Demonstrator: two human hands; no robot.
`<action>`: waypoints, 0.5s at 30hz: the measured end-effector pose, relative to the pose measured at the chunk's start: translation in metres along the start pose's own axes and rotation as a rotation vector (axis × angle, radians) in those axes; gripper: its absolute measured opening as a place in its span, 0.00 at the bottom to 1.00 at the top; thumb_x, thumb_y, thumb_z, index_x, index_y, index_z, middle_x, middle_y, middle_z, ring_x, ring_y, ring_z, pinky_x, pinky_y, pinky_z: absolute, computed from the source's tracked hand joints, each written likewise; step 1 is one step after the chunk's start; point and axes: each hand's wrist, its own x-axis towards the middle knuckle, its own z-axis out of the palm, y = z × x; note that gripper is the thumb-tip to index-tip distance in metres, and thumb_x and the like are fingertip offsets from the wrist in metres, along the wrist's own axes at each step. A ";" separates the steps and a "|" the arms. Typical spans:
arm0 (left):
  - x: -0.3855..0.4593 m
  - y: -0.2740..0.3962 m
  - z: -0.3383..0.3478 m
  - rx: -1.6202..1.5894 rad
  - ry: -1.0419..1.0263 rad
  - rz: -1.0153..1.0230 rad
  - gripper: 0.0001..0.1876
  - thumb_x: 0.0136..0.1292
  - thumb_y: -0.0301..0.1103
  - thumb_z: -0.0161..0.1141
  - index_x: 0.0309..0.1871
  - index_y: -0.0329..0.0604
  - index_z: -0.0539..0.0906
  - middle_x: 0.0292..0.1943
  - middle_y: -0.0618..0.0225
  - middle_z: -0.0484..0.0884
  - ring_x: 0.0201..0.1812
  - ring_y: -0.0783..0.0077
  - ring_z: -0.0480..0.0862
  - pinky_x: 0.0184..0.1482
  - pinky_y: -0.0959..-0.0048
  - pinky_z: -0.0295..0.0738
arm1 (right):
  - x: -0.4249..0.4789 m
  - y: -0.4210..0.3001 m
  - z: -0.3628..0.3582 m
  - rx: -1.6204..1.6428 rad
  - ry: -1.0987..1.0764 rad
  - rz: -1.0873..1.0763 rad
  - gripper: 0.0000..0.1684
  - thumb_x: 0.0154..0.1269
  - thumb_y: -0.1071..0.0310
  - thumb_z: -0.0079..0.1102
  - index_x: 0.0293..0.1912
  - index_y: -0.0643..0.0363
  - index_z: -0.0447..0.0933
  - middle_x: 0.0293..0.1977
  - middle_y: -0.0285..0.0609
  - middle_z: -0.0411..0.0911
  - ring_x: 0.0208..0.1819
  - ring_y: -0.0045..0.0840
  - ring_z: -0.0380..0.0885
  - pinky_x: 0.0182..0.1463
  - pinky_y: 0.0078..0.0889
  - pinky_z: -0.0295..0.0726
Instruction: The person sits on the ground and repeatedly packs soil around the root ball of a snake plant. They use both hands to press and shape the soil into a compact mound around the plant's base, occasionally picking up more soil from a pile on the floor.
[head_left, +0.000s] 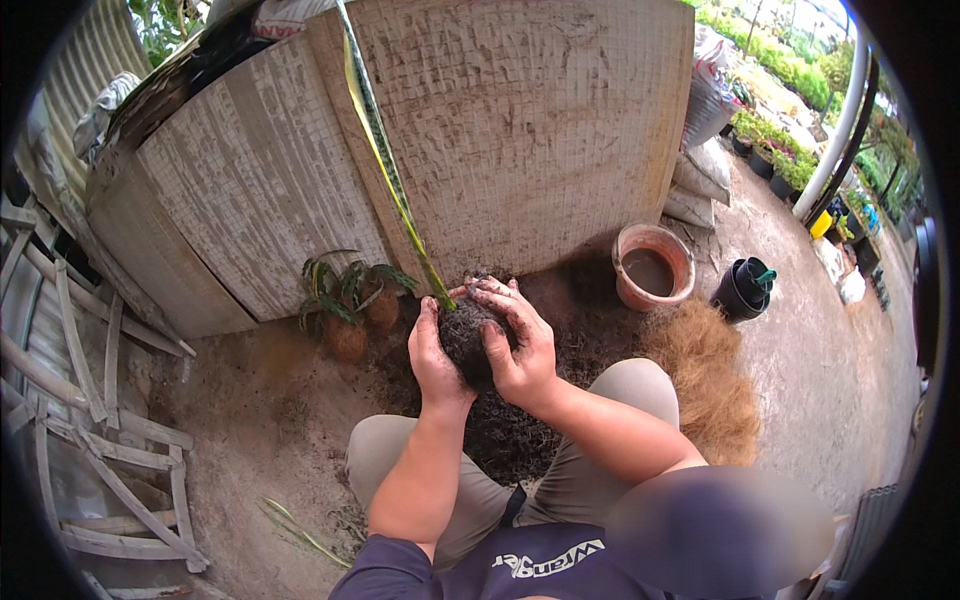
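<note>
Between my two hands sits a ball of dark soil (474, 337), with a long snake plant leaf (397, 187), green with yellow edges, rising from its top. My left hand (439, 356) cups the ball from the picture's left side. On the other side my right hand (521, 341) presses against it, thumb across the front and fingers over the top. Both hands are smeared with soil. Loose dark soil (517, 439) lies on the ground below and behind the ball, between my knees. Two brown root balls (346, 339) with dark green leaves stand by the board at the left.
A clay-coloured pot (625, 281) of murky water stands at the right, beside stacked black plastic pots (742, 291) and a heap of brown fibre (701, 375). A large board (525, 135) stands ahead. Wooden frames (112, 450) lie left; loose leaves (304, 532) are on the floor.
</note>
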 end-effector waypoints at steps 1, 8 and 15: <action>-0.002 0.000 0.001 0.029 0.013 0.035 0.21 0.69 0.48 0.41 0.44 0.38 0.76 0.42 0.60 0.80 0.42 0.64 0.80 0.47 0.66 0.75 | 0.000 0.000 0.002 0.043 0.008 0.010 0.16 0.60 0.68 0.54 0.47 0.63 0.74 0.49 0.50 0.75 0.57 0.42 0.71 0.66 0.47 0.55; -0.011 0.002 0.006 0.113 -0.008 0.170 0.19 0.70 0.43 0.41 0.45 0.36 0.76 0.41 0.61 0.79 0.41 0.69 0.80 0.45 0.71 0.76 | -0.002 0.006 0.005 0.152 -0.012 0.038 0.14 0.59 0.69 0.56 0.45 0.63 0.74 0.47 0.48 0.77 0.57 0.42 0.71 0.66 0.45 0.55; -0.010 0.001 0.003 -0.031 -0.014 0.106 0.17 0.70 0.40 0.42 0.45 0.35 0.75 0.41 0.62 0.79 0.40 0.71 0.80 0.45 0.72 0.75 | -0.004 0.008 0.005 0.314 0.024 0.079 0.14 0.58 0.70 0.56 0.44 0.65 0.74 0.46 0.48 0.77 0.56 0.41 0.71 0.66 0.46 0.56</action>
